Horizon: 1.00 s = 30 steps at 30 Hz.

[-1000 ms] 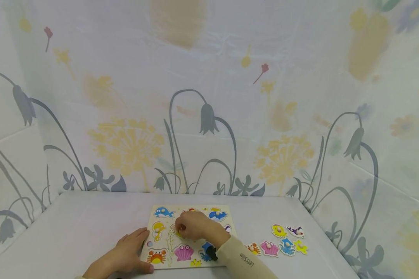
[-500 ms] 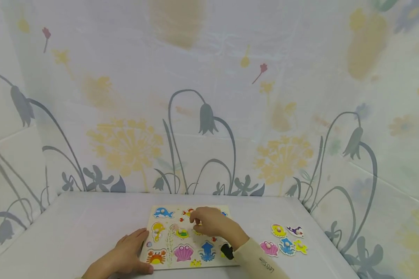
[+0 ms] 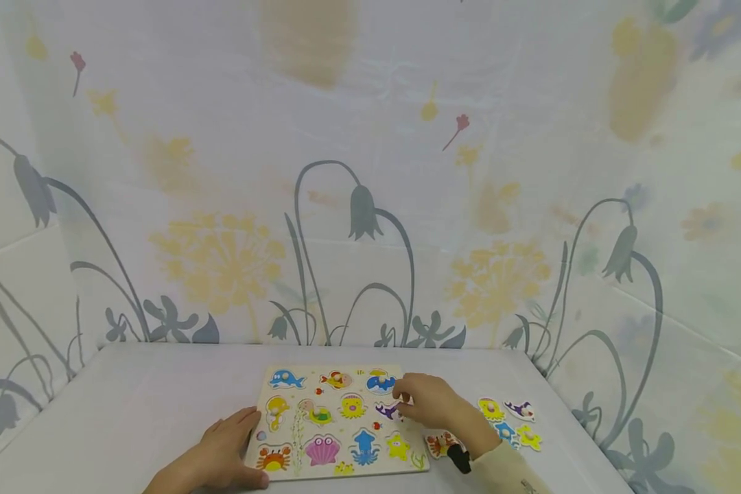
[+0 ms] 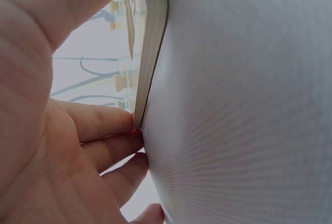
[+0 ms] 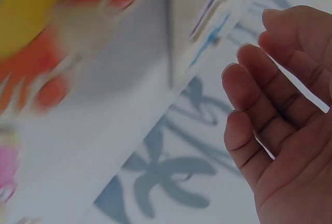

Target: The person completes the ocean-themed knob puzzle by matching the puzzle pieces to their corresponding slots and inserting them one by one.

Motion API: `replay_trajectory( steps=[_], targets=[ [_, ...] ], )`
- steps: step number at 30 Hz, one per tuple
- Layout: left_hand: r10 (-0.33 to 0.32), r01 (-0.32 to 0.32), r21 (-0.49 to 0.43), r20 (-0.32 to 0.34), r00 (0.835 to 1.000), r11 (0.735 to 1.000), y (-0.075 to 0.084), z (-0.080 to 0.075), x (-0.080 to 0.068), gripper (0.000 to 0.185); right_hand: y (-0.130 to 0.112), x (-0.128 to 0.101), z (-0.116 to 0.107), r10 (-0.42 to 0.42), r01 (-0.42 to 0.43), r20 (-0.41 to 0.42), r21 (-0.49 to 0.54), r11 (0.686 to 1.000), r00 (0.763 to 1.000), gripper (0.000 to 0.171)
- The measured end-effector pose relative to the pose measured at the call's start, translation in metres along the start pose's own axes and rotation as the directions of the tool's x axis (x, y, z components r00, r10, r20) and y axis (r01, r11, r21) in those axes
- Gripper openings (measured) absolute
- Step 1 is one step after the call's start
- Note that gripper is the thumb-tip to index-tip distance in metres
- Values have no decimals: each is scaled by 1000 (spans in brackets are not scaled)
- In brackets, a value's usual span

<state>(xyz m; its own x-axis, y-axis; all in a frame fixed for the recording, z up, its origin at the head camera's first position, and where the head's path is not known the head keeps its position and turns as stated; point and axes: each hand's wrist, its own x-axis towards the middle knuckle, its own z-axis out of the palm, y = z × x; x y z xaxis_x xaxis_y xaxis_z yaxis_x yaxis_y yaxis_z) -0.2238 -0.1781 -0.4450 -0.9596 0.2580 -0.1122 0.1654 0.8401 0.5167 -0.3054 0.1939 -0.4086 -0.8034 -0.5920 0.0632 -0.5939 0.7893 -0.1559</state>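
A wooden peg puzzle board [image 3: 377, 468] with sea animals lies on the table. My left hand [image 3: 224, 447] rests along its left edge, thumb at the front corner; in the left wrist view straight fingertips touch the board's side [image 4: 150, 53]. My right hand [image 3: 431, 400] hovers by the right edge with loosely bent fingers and nothing between them, as the right wrist view [image 5: 290, 115] shows. Knobbed pieces sit in the board: a turtle [image 3: 320, 414], a seahorse [image 3: 278, 413], a fish [image 3: 336, 379] and whales [image 3: 286, 379]. Below the right wrist lies a crab piece [image 3: 438, 442].
Right of the board lie loose pieces: a yellow octopus [image 3: 490, 409], a purple dolphin-like piece [image 3: 521, 410], a blue squid [image 3: 505, 432] and a yellow starfish [image 3: 529, 438]. My right forearm hides the pink shell piece in the head view. A flower-printed curtain [image 3: 241, 171] stands behind the white table [image 3: 179, 384].
My right hand has let go of the turtle piece at the board's middle and moved right to the board's edge. The left hand has stayed at the left edge.
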Motion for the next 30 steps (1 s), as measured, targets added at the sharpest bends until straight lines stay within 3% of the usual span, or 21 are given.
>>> replay_trajectory(
  steps=[18,22,30],
  targets=[
    [13,-13,-19,-26,1000,1000,0,1,-1,107,105,-65,-7,186,-181,-138,46,982,973,6],
    [16,-16,-20,-28,999,1000,0,1,-2,106,122,-72,-4,240,-230,-138,80,970,961,6],
    [12,-13,-15,-26,1000,1000,0,1,-1,107,139,-83,1,336,-323,-61,157,933,940,7]
  ],
)
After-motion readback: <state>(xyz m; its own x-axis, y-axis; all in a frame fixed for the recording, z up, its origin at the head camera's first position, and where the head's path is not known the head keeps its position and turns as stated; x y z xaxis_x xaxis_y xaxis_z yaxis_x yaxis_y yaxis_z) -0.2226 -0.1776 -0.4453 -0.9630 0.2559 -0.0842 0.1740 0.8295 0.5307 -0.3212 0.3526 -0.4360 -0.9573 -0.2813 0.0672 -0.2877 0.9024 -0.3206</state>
